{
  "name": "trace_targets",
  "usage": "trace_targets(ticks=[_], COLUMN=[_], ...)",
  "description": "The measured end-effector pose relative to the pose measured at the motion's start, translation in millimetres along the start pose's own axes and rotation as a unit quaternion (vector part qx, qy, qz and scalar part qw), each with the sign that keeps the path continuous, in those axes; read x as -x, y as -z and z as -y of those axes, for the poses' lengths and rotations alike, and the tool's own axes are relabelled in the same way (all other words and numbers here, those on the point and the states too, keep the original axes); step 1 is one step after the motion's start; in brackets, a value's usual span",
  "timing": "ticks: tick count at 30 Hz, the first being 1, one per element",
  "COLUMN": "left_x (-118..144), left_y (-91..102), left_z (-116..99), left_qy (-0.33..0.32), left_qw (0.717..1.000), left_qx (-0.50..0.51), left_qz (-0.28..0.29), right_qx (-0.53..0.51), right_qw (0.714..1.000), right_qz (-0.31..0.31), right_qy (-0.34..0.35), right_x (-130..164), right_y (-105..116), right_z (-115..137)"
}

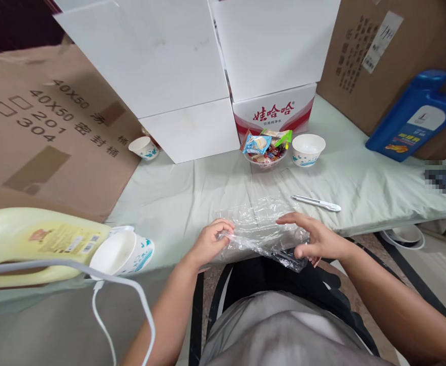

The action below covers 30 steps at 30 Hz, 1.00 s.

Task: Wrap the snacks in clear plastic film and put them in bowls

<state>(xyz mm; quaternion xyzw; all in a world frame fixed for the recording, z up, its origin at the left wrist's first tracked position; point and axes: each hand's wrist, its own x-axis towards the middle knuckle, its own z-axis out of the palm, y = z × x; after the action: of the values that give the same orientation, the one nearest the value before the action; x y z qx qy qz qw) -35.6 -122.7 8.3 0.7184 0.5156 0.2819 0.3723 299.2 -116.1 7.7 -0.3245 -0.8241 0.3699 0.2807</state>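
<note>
A crumpled clear plastic bag lies at the table's front edge, its near side hanging over. My left hand pinches the bag's left edge between thumb and fingers. On the other side, my right hand has its fingers and thumb spread apart around the bag's right end, with nothing gripped between them. Just beyond that hand rests a white utility knife. Further back are a bowl of wrapped snacks and a white paper cup.
White boxes stand along the back, with large cardboard boxes at both sides. A blue bottle is at right. At left are a yellow jug, a paper cup and a cable; another cup sits behind.
</note>
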Motion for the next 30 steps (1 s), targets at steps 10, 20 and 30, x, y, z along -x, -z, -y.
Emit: trace_targets(ticks=[10,20,30], left_x=[-1,-2,-11], left_y=[-5.0,-8.5,-10.3], left_z=[4,2,4], left_qy=[0.142,0.177,0.206], left_qw=[0.974,0.971,0.945], left_qx=[0.173,0.163,0.184], left_qz=[-0.02,-0.004,-0.174], right_qx=[0.342,0.108,0.186], right_qw=[0.937,0.975,0.931], right_qz=[-0.036,-0.18,-0.209], right_qy=[0.067,-0.068,-0.234], right_x=[28,11,-2], right_y=[-30,-29,-19], right_z=[-27,-19,-30])
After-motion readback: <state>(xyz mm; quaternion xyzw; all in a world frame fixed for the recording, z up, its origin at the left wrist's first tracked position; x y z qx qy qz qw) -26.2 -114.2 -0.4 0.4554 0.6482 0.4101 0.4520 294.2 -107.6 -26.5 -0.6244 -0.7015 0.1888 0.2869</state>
